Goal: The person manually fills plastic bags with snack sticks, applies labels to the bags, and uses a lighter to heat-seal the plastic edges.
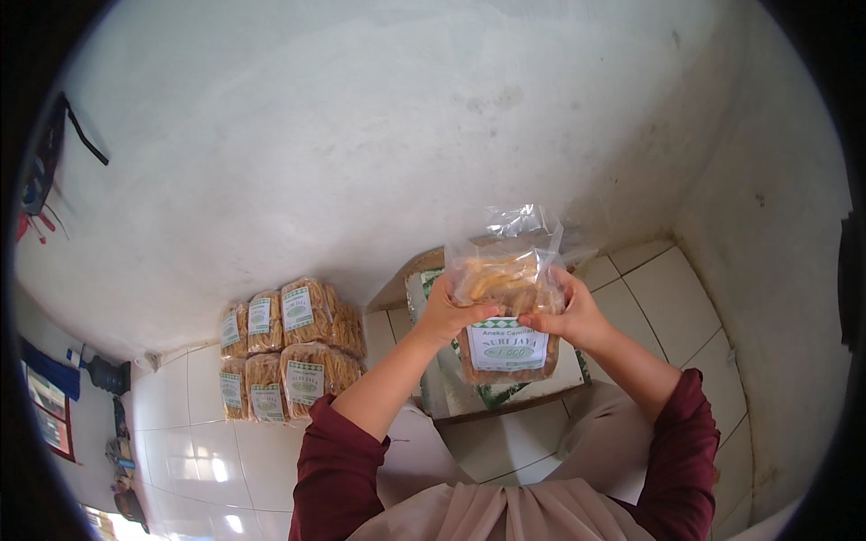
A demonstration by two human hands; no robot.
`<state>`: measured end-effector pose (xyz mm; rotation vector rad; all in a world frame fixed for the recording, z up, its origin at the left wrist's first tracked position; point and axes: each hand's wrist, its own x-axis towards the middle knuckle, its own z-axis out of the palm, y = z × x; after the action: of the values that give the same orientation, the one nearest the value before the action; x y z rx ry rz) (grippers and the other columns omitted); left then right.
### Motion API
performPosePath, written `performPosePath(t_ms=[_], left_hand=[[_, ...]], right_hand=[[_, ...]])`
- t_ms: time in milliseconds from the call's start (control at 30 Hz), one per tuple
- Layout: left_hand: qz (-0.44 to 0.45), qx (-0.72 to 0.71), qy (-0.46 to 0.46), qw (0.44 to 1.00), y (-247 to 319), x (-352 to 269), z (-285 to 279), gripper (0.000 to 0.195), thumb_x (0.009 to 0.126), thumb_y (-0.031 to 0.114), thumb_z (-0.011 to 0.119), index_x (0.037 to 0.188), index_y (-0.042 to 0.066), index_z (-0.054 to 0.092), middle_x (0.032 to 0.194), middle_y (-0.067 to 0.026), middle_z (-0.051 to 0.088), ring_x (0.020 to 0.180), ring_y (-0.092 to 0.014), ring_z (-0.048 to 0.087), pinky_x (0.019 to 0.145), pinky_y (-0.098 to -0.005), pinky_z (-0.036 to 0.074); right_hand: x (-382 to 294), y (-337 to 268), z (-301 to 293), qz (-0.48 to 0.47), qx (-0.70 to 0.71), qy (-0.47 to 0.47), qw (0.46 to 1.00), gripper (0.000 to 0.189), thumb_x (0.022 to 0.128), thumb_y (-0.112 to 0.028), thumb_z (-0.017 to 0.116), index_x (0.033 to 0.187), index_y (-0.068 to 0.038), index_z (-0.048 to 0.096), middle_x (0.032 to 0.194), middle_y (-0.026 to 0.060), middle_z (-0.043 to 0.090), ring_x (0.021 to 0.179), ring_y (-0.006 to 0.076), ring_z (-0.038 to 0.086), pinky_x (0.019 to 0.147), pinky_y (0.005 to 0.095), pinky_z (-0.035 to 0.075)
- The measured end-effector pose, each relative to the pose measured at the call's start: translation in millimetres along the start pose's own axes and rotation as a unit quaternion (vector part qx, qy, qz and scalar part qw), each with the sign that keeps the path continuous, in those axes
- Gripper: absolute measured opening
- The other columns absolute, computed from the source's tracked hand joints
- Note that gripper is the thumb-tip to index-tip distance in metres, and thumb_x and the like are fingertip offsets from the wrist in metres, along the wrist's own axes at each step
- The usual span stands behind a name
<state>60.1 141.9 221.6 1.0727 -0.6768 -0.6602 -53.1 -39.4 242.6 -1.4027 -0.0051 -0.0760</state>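
Between both hands is a clear plastic bag of snack sticks (509,284), its printed label facing me and its loose upper end standing up unfolded. My left hand (454,312) grips the bag's left side, thumb lying across the front above the label. On the opposite side my right hand (575,310) holds it the same way, with the thumb near the label's top edge. Beneath the bag is a low stool or small table (440,395) with a worn white and green top. Most fingers are hidden behind the bag.
Several filled, labelled snack bags (291,358) stand in stacked rows on the tiled floor (196,446) to the left, close to the wall (325,155). A dark water jug (108,375) appears at the far left. Another wall (778,270) rises on the right.
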Motion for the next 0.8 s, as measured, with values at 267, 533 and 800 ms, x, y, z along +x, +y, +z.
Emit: performPosePath(t_ms=[267, 533, 800], left_hand=[[0.03, -0.046, -0.007, 0.998, 0, -1, -3, 0.061, 0.067, 0.006, 0.078, 0.12, 0.002, 0.049, 0.112, -0.0067, 0.057, 0.103, -0.016, 0.055, 0.089, -0.0301, 0.045], [0.004, 0.059, -0.011, 0.998, 5, 5, -1, 0.06, 0.068, 0.01, 0.078, 0.119, -0.001, 0.049, 0.112, -0.0088, 0.057, 0.102, -0.015, 0.055, 0.089, -0.0298, 0.045], [-0.085, 0.222, -0.033, 0.971, -30, 16, -18, 0.063, 0.071, 0.011, 0.076, 0.124, -0.002, 0.044, 0.111, -0.0113, 0.058, 0.102, -0.016, 0.056, 0.088, -0.0288, 0.045]], right_hand=[[1, -3, -1, 0.009, 0.024, -0.021, 0.999, 0.068, 0.067, -0.007, 0.078, 0.124, 0.004, 0.042, 0.109, 0.0086, 0.059, 0.1, 0.0147, 0.056, 0.089, 0.0287, 0.044], [11, 18, -24, 0.019, 0.036, -0.064, 0.997, 0.065, 0.066, -0.007, 0.078, 0.121, 0.001, 0.045, 0.11, 0.0085, 0.058, 0.102, 0.0169, 0.055, 0.089, 0.03, 0.043], [24, 65, -63, 0.046, -0.228, -0.046, 0.971, 0.064, 0.063, -0.013, 0.081, 0.117, 0.001, 0.048, 0.106, 0.012, 0.06, 0.1, 0.0209, 0.057, 0.086, 0.0329, 0.045]])
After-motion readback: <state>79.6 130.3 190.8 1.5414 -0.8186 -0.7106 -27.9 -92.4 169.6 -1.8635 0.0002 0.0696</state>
